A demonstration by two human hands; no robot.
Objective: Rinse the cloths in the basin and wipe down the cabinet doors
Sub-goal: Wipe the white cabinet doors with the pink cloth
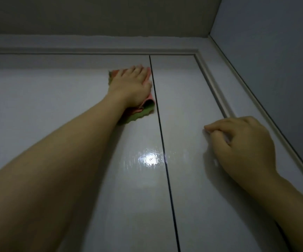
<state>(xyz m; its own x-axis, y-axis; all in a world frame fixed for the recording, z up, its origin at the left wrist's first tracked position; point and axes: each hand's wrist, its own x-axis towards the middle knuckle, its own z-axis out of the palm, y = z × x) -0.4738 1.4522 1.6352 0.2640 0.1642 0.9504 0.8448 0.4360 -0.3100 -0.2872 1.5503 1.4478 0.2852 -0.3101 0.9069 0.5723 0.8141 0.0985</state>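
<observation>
I look up at two tall glossy white cabinet doors, the left door (60,110) and the right door (187,99), split by a thin dark gap. My left hand (131,84) lies flat with straight fingers on a folded pink and green cloth (141,113), pressing it against the left door near its top right corner, right beside the gap. My right hand (241,148) rests on the right door lower down, its fingers curled with the knuckles against the panel and nothing in it.
A white moulded frame (212,84) runs along the top and right side of the doors. A grey wall (274,51) stands at the right and the ceiling (110,13) is above. A lamp glare (149,158) shines on the left door.
</observation>
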